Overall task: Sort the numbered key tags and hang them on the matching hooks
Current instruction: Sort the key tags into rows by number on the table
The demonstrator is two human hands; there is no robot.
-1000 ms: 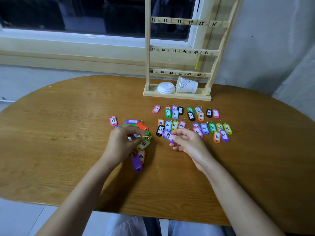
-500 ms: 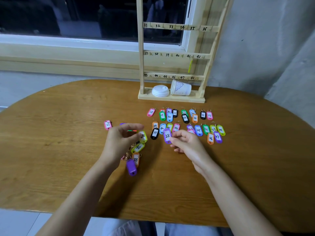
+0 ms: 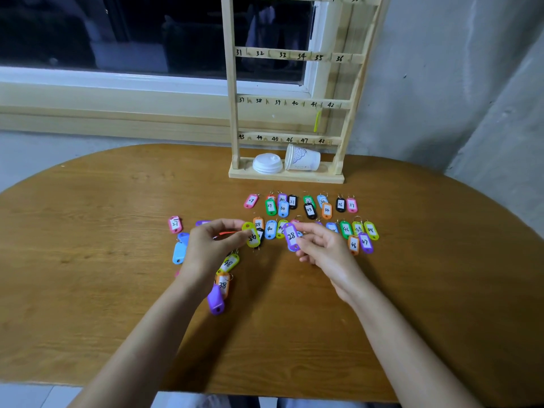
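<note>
At the middle of the wooden table (image 3: 88, 245), head view: the right hand (image 3: 322, 250) pinches purple tag 28 (image 3: 291, 237) between thumb and fingers, just over the nearer of the sorted rows (image 3: 309, 209). The tag's long axis runs near to far, tilted slightly left, with the number face towards the camera. The left hand (image 3: 210, 247) pinches a yellow-green tag (image 3: 252, 235); its number is too blurred to read. The two held tags are close but apart.

Governing relation: in the far row, pink tag 27 (image 3: 251, 200) and green tag 29 (image 3: 270, 207) lie side by side. The place for 28 is judged to be between them, beyond and left of the right fingers. The right hand carries the tag; the left is about as near that gap.

Unsorted tags (image 3: 228, 264) lie beside the left wrist. The rack (image 3: 234, 119) stands upright at the table's far edge, its 25–30 rail cut off by the frame's top. A tipped paper cup (image 3: 304, 159) and white lids (image 3: 267, 164) rest on its base. Behind are a dark window and a grey wall.
</note>
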